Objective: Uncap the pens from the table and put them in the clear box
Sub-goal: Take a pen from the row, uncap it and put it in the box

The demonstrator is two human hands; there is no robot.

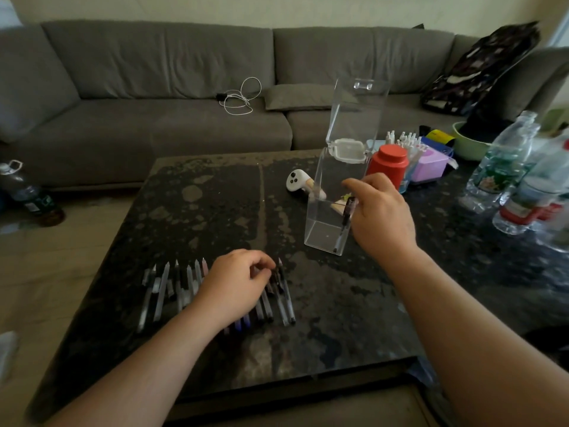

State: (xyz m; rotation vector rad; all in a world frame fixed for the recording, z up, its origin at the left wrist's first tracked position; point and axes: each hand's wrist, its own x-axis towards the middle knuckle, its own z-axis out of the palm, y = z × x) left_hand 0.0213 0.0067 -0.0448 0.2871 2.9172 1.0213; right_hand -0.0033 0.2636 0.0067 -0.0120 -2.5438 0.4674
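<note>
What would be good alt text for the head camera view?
The right hand lowers a pen into an open clear box on a dark table, while the left hand grips a pen in a row of pens.

Pens [246, 322] partly under left hand [234, 285], seemingly

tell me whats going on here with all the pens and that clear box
A person is moving pens from the dark table into a tall clear box whose lid stands open. The right hand is at the box's open top, with a dark pen standing inside, against the near wall. Whether the fingers still grip it is hard to tell. The left hand rests on the row of pens on the table, fingers curled at one near the right end. Most pens are still on the table.
</note>
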